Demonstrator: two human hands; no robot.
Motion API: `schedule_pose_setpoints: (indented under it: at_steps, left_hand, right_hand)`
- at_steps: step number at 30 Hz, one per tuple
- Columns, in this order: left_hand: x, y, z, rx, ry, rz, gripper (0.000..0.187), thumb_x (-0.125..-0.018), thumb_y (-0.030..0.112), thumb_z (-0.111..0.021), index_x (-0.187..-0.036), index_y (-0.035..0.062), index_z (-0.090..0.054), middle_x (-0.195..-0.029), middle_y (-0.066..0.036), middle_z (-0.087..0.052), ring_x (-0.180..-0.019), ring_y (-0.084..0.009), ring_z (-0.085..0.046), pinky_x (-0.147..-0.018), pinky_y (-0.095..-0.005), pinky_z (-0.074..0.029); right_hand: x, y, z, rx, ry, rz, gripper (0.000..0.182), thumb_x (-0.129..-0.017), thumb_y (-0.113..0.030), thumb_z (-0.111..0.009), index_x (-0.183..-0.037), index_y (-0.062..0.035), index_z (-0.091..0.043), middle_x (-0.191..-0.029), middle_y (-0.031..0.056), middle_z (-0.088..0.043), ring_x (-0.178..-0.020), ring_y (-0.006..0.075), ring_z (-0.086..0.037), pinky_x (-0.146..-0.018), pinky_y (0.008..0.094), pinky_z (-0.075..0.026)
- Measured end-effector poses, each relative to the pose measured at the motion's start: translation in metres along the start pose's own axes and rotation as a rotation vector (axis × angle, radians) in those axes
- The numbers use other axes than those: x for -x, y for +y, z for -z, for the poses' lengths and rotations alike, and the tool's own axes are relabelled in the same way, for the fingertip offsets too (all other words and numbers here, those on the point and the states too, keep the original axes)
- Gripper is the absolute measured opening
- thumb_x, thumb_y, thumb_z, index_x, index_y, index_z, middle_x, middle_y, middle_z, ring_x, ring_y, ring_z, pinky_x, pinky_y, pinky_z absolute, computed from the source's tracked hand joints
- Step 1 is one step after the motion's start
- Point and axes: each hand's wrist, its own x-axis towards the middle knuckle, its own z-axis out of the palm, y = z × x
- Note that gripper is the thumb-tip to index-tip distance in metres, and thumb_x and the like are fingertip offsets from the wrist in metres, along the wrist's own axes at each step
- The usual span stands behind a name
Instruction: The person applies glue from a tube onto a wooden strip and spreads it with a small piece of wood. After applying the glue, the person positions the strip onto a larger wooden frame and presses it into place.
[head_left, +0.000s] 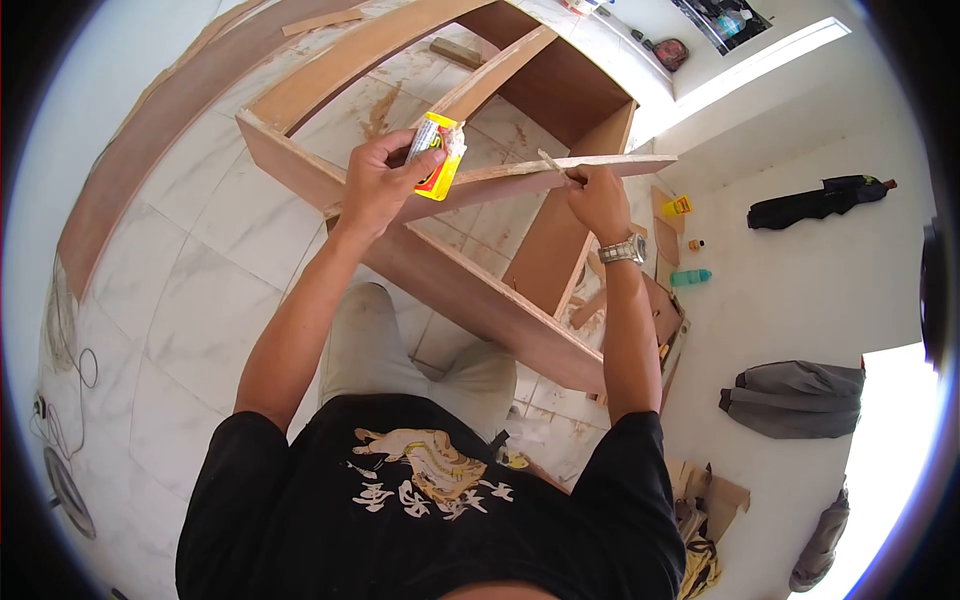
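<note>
A yellow and red packet (pixel 434 160) with whitish paste at its top edge is held in my left hand (pixel 385 182), above the wooden frame. My right hand (pixel 600 204), with a watch on the wrist, pinches a thin stick (pixel 550 163) whose tip points up and left. That hand is at the right part of a wooden board (pixel 520 180), whose upper edge looks pale and rough. The wooden frame (pixel 480 291) of brown panels with open compartments stands on the floor in front of my legs.
A long curved board (pixel 130 165) leans along the left wall. On the right are a turquoise bottle (pixel 690 277), a yellow container (pixel 678 205) and a cardboard box (pixel 722 500). Wood scraps lie on the tiled floor (pixel 185 290). A cable (pixel 88 368) lies at left.
</note>
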Motion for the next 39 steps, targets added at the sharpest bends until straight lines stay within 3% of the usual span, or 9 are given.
schedule_pose_setpoints:
  at_steps: [11,14,20,23,26,29,32,35,39]
  left_hand:
    - [0.001,-0.001,0.001,0.01,-0.003,0.022,0.034,-0.089,0.013,-0.079,-0.115,-0.005,-0.07,-0.094,-0.007,-0.072,-0.081,-0.0064,-0.065,-0.072,-0.022,-0.054]
    - [0.001,0.0,0.001,0.0,-0.009,0.018,0.034,-0.089,0.013,-0.079,-0.115,-0.0052,-0.069,-0.094,-0.007,-0.072,-0.081,-0.0065,-0.065,-0.072,-0.0221,-0.054]
    - [0.002,0.003,-0.001,-0.006,-0.003,0.01,0.034,-0.088,0.014,-0.079,-0.115,-0.0051,-0.07,-0.094,-0.007,-0.073,-0.081,-0.0071,-0.066,-0.071,-0.0226,-0.055]
    - [-0.001,0.0,0.0,0.001,0.003,0.002,0.034,-0.088,0.015,-0.079,-0.114,-0.0048,-0.071,-0.091,-0.007,-0.073,-0.079,-0.0072,-0.066,-0.07,-0.0227,-0.054]
    - [0.0,-0.001,0.002,0.008,0.006,0.002,0.035,-0.088,0.015,-0.08,-0.115,-0.0053,-0.07,-0.092,-0.007,-0.073,-0.079,-0.0072,-0.066,-0.069,-0.023,-0.054]
    - [0.001,0.003,-0.002,0.017,0.002,0.017,0.035,-0.089,0.014,-0.079,-0.116,-0.0055,-0.069,-0.094,-0.008,-0.073,-0.08,-0.0073,-0.066,-0.071,-0.0234,-0.055]
    - [0.0,0.003,0.001,0.0,-0.004,0.034,0.033,-0.09,0.011,-0.078,-0.117,-0.0051,-0.069,-0.097,-0.007,-0.072,-0.083,-0.0076,-0.067,-0.073,-0.0236,-0.056]
    - [-0.001,0.0,0.001,-0.022,-0.009,0.033,0.033,-0.09,0.011,-0.077,-0.118,-0.0051,-0.068,-0.098,-0.007,-0.072,-0.083,-0.0078,-0.067,-0.073,-0.0237,-0.056]
    - [0.001,0.003,-0.003,-0.013,0.003,0.027,0.03,-0.091,0.01,-0.077,-0.114,-0.0053,-0.069,-0.094,-0.007,-0.072,-0.08,-0.0068,-0.066,-0.07,-0.023,-0.055]
  right_hand:
    - [0.021,-0.039,0.006,-0.18,-0.173,0.091,0.02,-0.082,-0.01,-0.064,-0.097,-0.004,-0.076,-0.084,0.0212,-0.071,-0.08,0.0397,-0.069,-0.074,0.045,-0.054]
    - [0.029,-0.047,0.003,-0.204,-0.068,0.124,0.019,-0.083,-0.01,-0.063,-0.096,-0.0033,-0.076,-0.082,0.0208,-0.07,-0.08,0.0406,-0.069,-0.074,0.0459,-0.053]
    - [0.02,-0.032,-0.015,0.101,0.085,0.188,0.018,-0.086,-0.01,-0.061,-0.096,-0.0041,-0.075,-0.093,0.0178,-0.073,-0.084,0.0405,-0.068,-0.076,0.0458,-0.054]
    - [0.017,-0.035,-0.009,0.104,0.219,0.141,0.019,-0.086,-0.009,-0.063,-0.101,-0.0057,-0.074,-0.097,0.0162,-0.072,-0.084,0.0399,-0.068,-0.075,0.0451,-0.054]
    - [0.024,-0.016,-0.018,-0.253,0.21,-0.031,0.02,-0.085,-0.007,-0.065,-0.105,-0.0049,-0.072,-0.097,0.016,-0.07,-0.086,0.0395,-0.067,-0.076,0.0453,-0.054]
    - [0.045,0.002,-0.036,-0.303,0.253,-0.105,0.022,-0.085,-0.007,-0.068,-0.106,-0.0039,-0.071,-0.098,0.0172,-0.068,-0.088,0.0394,-0.066,-0.076,0.0463,-0.053]
    - [0.067,-0.016,-0.036,-0.193,0.32,0.036,0.023,-0.085,-0.007,-0.067,-0.108,-0.0036,-0.069,-0.1,0.0184,-0.066,-0.089,0.04,-0.065,-0.077,0.0466,-0.053]
    - [0.067,-0.02,-0.038,-0.097,0.297,0.05,0.023,-0.086,-0.007,-0.069,-0.108,-0.0019,-0.07,-0.104,0.0179,-0.07,-0.089,0.0327,-0.07,-0.078,0.0404,-0.055]
    - [0.056,0.003,-0.045,-0.163,0.366,-0.033,0.02,-0.086,-0.006,-0.065,-0.106,-0.0025,-0.069,-0.099,0.0195,-0.067,-0.089,0.0402,-0.065,-0.079,0.0475,-0.052]
